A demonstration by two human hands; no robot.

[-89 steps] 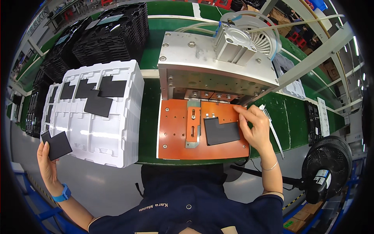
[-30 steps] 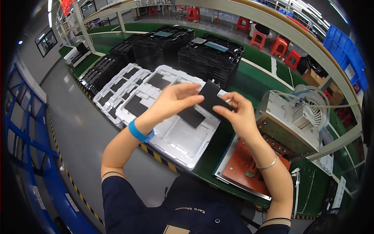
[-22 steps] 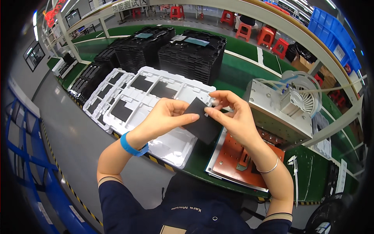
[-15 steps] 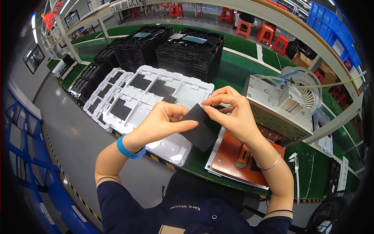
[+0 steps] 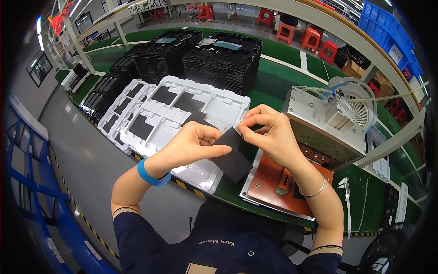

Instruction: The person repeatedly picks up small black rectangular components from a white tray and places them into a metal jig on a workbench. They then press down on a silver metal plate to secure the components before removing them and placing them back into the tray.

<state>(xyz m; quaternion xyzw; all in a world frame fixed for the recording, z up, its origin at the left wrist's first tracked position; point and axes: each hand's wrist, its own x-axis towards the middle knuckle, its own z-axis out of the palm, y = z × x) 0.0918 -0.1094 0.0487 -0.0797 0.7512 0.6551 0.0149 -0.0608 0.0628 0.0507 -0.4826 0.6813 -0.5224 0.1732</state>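
My left hand [image 5: 194,145] grips a flat black rectangular piece [image 5: 233,160], thumb on top and fingers beneath. The piece is tilted over the gap between the white tray and the orange plate. At its upper corner the fingers of my right hand [image 5: 269,130] are closed in a pinch. Whether they hold the corner itself or something thin on it, I cannot make out. Just behind my left hand, a white moulded tray [image 5: 223,107] holds several flat black pieces, such as one with a notched edge [image 5: 141,127]. Part of that tray is hidden by my left hand.
Tall stacks of black trays [image 5: 221,64] stand behind the white tray. On the right is a metal press-like machine [image 5: 319,121] with an orange plate [image 5: 267,182] in front. A caliper [image 5: 347,205] lies on the green bench top [image 5: 367,196]. A bench frame [image 5: 397,141] rises at the right.
The black piece has tipped slightly and its lower end has shifted down and left. My right fingertips have moved slightly down, still at its upper corner.
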